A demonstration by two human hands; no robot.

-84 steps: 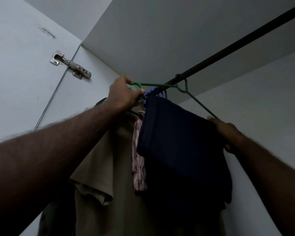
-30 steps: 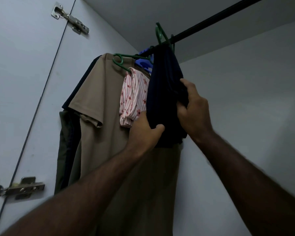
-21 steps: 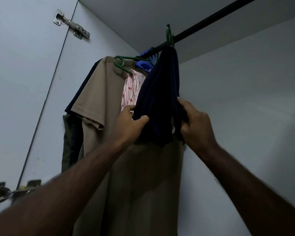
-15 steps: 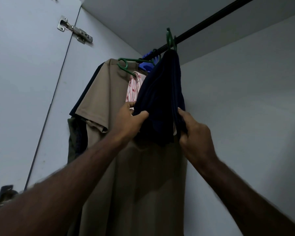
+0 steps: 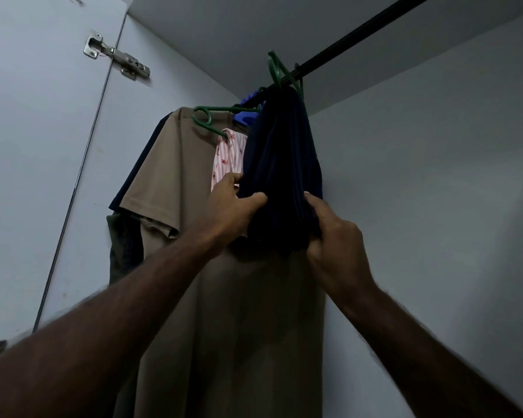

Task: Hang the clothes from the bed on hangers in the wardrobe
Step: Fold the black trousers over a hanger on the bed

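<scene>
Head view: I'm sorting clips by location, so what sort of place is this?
Probably the inside of a wardrobe: a dark rail carries a navy garment and beige shirt on green hangers, and a metal hinge holds the door at upper left.

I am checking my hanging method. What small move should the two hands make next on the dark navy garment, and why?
Probably open both hands and let go: the dark navy garment already hangs from the green plastic hanger hooked over the black metal rod, and the left hand and right hand only grip its lower edge.
</scene>
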